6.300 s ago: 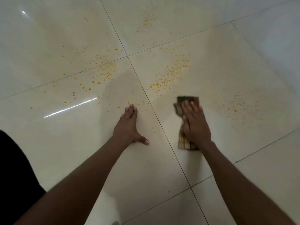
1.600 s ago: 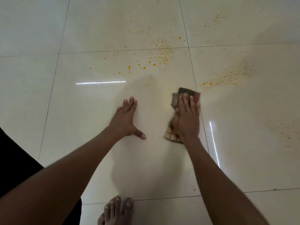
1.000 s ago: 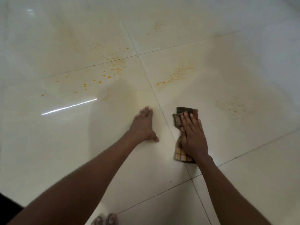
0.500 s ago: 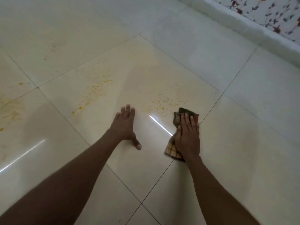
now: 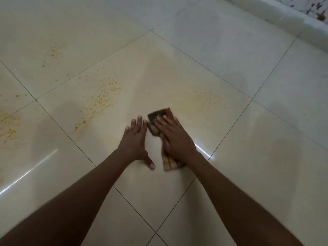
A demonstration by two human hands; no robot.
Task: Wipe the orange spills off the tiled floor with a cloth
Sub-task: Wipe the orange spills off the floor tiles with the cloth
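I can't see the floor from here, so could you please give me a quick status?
Left hand flat on tile, empty. Right hand pressing checked cloth flat. Orange droplets left of hands, faint specks ahead. Nothing blocking.

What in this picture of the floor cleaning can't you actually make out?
- Head view: most of the cloth lies hidden under the right hand.
- The cloth's far end is blurred, so its pattern there is unreadable.
- The spill at the left is cut off by the frame edge.
- The faint specks beyond the cloth are too pale to tell wet from dry.
- The floor under the left hand is hidden.
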